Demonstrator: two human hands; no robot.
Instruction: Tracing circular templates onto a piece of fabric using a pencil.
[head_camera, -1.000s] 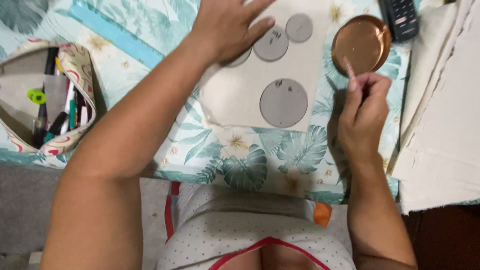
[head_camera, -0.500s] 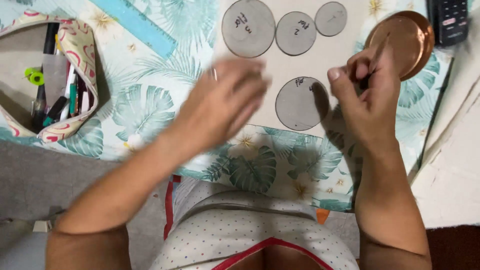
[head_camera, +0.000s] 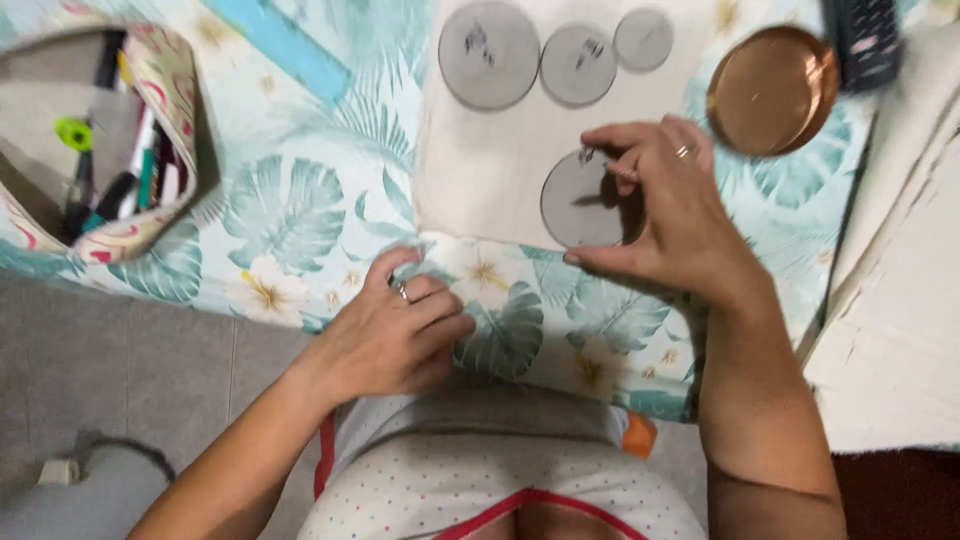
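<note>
Both hands work at the near edge of a table draped in a leaf-print cloth (head_camera: 300, 210). Her right hand (head_camera: 665, 215) curls over the grey disc (head_camera: 580, 200) that lies alone on the cream fabric sheet (head_camera: 490, 170), nearest the body; thumb and forefinger pinch something thin at the disc's upper edge, though blur hides what it is. That wrist is bent, the forearm rising from the lower right. Her left hand (head_camera: 395, 335) rests loosely curled, holding nothing, at the cloth's near edge, just left of and below the disc, fingertips touching the sheet's lower corner.

Judging from this, the sheet has only that light touch at one corner to steady it, so a push from the right hand could skid disc and sheet together and spoil the placing. Three more grey discs (head_camera: 575, 60) sit in a row beyond the disc, a copper dish (head_camera: 770, 90) lies to its upper right, and an open pencil case (head_camera: 100, 150) stands well left.
</note>
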